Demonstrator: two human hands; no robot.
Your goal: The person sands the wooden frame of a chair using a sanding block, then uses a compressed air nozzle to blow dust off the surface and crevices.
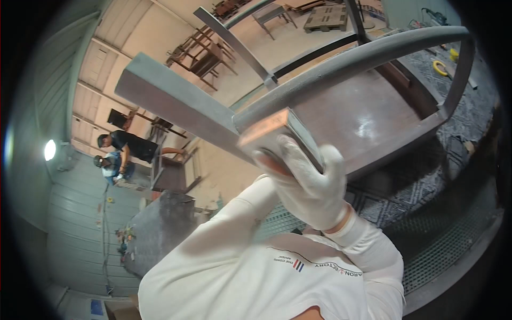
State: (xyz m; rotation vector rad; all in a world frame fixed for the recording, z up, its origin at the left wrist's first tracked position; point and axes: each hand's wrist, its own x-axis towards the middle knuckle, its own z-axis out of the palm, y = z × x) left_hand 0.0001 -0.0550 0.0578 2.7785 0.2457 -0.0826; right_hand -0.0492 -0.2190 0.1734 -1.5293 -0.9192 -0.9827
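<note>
Near the curved chair rail [346, 65], your right hand [314, 192] grasps the block [269, 129]; your left hand's hold can't be told; flat, even pressure should serve best

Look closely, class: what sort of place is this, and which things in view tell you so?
Most likely a furniture workshop: a large chair fills the near view, a gloved right hand holds a block beside it, and other chairs stand farther back.
</note>
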